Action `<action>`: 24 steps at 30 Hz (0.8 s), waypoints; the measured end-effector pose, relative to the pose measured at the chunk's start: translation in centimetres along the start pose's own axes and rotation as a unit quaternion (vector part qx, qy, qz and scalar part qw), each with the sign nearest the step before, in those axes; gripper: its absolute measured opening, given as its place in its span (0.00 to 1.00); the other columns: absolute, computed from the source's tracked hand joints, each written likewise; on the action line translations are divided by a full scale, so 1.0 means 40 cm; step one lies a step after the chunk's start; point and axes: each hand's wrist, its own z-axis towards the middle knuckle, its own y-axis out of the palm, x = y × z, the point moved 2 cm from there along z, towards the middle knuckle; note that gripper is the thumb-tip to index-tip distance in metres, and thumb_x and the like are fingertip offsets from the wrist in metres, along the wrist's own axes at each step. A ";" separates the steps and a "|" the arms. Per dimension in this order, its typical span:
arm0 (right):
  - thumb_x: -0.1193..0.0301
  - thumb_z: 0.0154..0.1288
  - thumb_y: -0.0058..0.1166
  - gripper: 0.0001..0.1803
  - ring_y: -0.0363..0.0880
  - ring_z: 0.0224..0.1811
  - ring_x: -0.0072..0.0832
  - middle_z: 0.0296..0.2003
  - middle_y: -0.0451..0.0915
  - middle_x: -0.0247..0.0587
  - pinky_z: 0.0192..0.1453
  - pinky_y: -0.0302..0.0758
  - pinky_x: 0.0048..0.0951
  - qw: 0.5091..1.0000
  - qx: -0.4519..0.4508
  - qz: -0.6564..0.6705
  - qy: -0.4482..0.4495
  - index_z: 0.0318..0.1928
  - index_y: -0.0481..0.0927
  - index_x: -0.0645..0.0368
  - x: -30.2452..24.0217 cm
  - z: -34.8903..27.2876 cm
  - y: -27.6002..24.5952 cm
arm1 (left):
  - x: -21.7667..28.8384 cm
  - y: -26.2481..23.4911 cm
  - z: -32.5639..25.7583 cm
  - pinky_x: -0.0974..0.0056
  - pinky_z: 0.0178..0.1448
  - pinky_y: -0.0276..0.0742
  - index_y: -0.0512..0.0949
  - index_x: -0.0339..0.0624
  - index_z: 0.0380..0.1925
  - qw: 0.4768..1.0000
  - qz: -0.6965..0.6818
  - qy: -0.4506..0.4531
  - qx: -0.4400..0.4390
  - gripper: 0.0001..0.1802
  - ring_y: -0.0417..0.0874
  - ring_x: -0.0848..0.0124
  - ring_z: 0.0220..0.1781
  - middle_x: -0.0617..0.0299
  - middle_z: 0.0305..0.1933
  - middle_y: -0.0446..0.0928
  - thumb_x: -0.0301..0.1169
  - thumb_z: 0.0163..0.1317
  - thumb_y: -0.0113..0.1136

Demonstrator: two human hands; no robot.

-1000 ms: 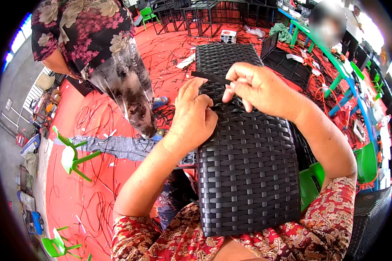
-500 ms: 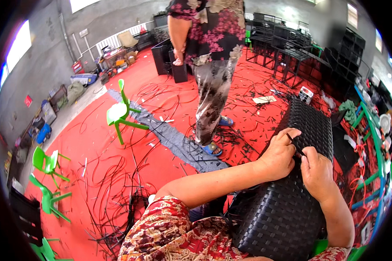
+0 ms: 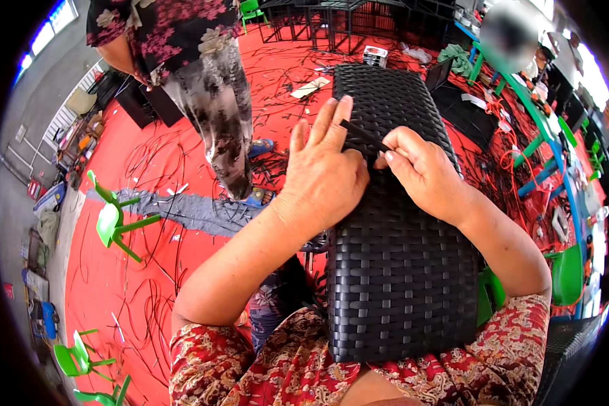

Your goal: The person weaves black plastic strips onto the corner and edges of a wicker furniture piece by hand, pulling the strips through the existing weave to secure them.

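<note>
A black woven rattan panel (image 3: 399,271) rests on my lap and runs away from me. My left hand (image 3: 321,172) lies flat on its left side, fingers spread and pointing up. My right hand (image 3: 423,169) pinches a thin black rattan strip (image 3: 362,133) that sticks out to the upper left across the weave, right beside my left fingers.
A person in a flowered top and patterned trousers (image 3: 210,88) stands close on the left. Loose black strands litter the red floor (image 3: 135,271). Small green plastic chairs (image 3: 115,216) lie on the left; black frames (image 3: 345,13) and green tables (image 3: 541,122) stand at the back and right.
The view swung left and then back onto the panel. My left hand has flattened on the weave and my right hand now pulls a strip out of it.
</note>
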 end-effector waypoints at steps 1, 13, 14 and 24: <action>0.76 0.67 0.45 0.03 0.79 0.27 0.37 0.28 0.78 0.47 0.31 0.72 0.34 1.000 -0.008 0.018 0.015 0.38 0.67 0.62 0.000 0.006 -0.002 | -0.006 0.002 0.005 0.44 0.66 0.53 0.83 0.45 0.30 1.000 0.010 -0.005 -0.020 0.08 0.55 0.49 0.71 0.45 0.68 0.58 0.33 0.54 0.57; 0.69 0.65 0.50 0.09 0.67 0.22 0.14 0.25 0.74 0.30 0.27 0.66 0.22 0.993 -0.080 0.013 0.091 0.33 0.74 0.63 0.004 0.072 -0.105 | -0.029 0.069 -0.038 0.61 0.68 0.57 0.78 0.29 0.40 0.941 -0.314 -0.128 -0.001 0.12 0.60 0.55 0.69 0.38 0.68 0.57 0.28 0.62 0.54; 0.70 0.64 0.50 0.09 0.66 0.22 0.14 0.23 0.74 0.29 0.27 0.66 0.23 0.991 -0.092 0.002 0.096 0.32 0.75 0.63 0.003 0.074 -0.112 | -0.026 0.072 -0.040 0.62 0.67 0.57 0.77 0.29 0.40 0.931 -0.334 -0.145 -0.003 0.12 0.60 0.57 0.69 0.39 0.68 0.56 0.27 0.62 0.54; 0.69 0.48 0.48 0.11 0.65 0.16 0.28 0.12 0.67 0.43 0.24 0.66 0.34 0.942 -0.223 -0.178 0.176 0.19 0.73 0.66 -0.080 0.117 -0.113 | -0.024 0.081 -0.050 0.59 0.68 0.58 0.79 0.31 0.39 0.890 -0.415 -0.184 0.042 0.12 0.61 0.49 0.69 0.31 0.66 0.56 0.26 0.58 0.58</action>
